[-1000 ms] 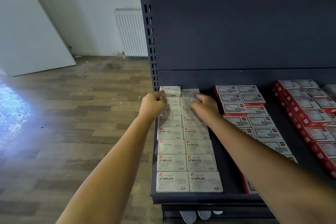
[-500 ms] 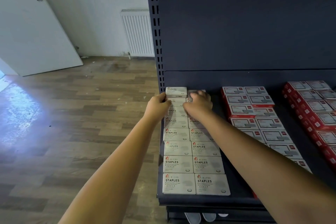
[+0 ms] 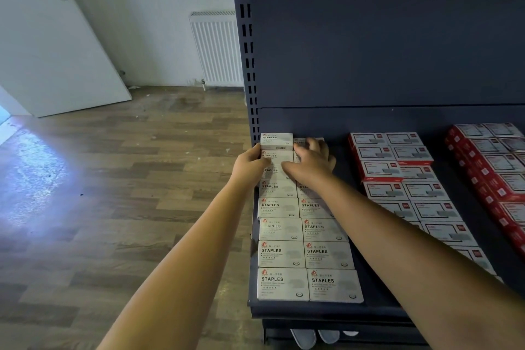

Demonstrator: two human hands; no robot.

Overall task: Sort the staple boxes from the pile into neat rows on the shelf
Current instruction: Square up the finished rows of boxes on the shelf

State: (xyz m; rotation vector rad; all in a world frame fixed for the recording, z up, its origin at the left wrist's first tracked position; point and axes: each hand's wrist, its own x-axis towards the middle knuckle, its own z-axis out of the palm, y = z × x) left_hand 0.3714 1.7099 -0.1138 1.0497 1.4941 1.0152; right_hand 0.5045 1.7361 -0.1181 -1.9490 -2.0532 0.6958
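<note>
**Inspector:** Location of the white staple boxes?

**Assistant:** They lie flat on the dark shelf in two columns, labels up, running from the front lip at 6 o'clock back toward the rear panel at 12 o'clock. The columns touch side by side. At the far end of the left column one box sits raised on top of the row.

**Inspector:** Left hand?

**Assistant:** At the far end of the left column, at about 9 o'clock from the raised box. Its fingers are curled against the outer left edge of the boxes and the thumb lies over the top of the box just in front of the raised one. It grips that end of the column.

**Inspector:** Right hand?

**Assistant:** Just beside the left hand, at its 3 o'clock, palm down on the far boxes of the right column. Fingers are bent and spread over the last box there, with the fingertips reaching its far edge. I cannot tell whether it merely presses or actually grips.

**Inspector:** Other stock?

**Assistant:** Red staple boxes stand in rows at 3 o'clock from the hands, apart from the white columns, with a further red group beyond them. A white door and a radiator lie at 10 to 11 o'clock.
</note>
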